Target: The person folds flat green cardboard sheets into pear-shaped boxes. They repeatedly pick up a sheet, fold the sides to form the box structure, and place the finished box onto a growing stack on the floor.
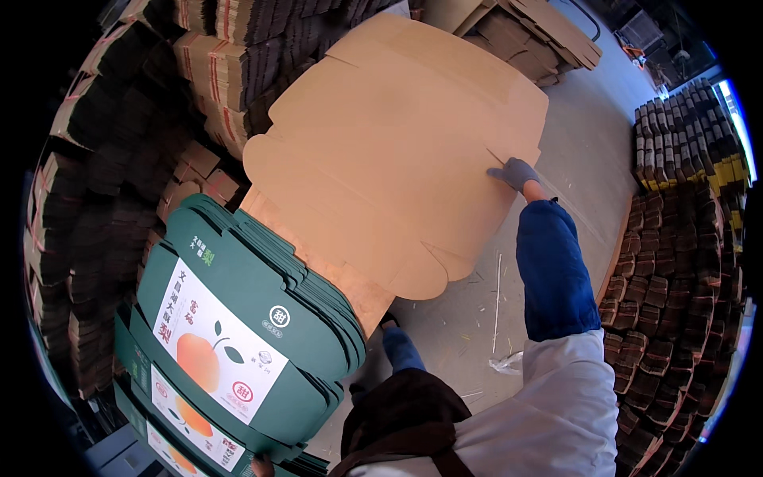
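A large brown flattened cardboard box blank (389, 151), with rounded flaps and slits, spreads across the middle of the view. At its right edge my right hand (517, 173), in a grey glove, is closed on the cardboard beside a slit, the thumb lying on top. To the lower left lies a stack of green printed box blanks (230, 318) with white panels and orange fruit pictures. My left hand (262, 466) barely shows at the bottom edge, against the near side of the green stack. Its fingers are mostly hidden.
Under the brown blank shows a wood-coloured surface (318, 258). Tall piles of bundled cardboard (214, 87) stand at the left, and more bundles (660, 270) line the right side. Further brown blanks (532, 48) lie at the back. Scraps and clear plastic (507, 363) litter the grey floor.
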`<state>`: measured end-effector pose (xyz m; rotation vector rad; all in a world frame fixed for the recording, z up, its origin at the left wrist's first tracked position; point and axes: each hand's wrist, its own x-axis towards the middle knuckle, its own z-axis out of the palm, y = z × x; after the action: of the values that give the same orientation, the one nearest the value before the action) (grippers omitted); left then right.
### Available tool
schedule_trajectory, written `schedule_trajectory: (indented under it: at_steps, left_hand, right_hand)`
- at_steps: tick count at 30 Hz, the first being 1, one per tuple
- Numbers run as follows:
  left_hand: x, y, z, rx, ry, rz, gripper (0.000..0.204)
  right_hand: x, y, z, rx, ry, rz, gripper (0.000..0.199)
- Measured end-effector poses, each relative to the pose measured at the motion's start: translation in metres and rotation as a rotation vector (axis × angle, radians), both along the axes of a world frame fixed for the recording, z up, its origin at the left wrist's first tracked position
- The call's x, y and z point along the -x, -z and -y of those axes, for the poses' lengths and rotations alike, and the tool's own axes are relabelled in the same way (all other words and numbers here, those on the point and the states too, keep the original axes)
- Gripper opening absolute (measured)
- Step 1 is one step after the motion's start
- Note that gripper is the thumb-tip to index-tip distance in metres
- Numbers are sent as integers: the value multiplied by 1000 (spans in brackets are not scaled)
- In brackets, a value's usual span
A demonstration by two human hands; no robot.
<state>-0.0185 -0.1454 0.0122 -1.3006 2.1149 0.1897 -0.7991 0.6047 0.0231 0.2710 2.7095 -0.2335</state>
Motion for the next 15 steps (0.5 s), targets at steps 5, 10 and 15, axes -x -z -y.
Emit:
schedule_trajectory:
  at_steps: [5, 10, 15]
  left_hand:
    - [-8, 5, -21, 98, -37, -260, 39]
    - [-11, 18, -27, 164, -109, -272, 55]
    - [16, -10, -56, 203, -255, -413, 62]
  right_hand:
    - [-6, -12, -20, 497, -368, 17, 39]
    - [28, -120, -13, 543, -244, -418, 21]
    - [-10, -379, 117, 505, -401, -693, 26]
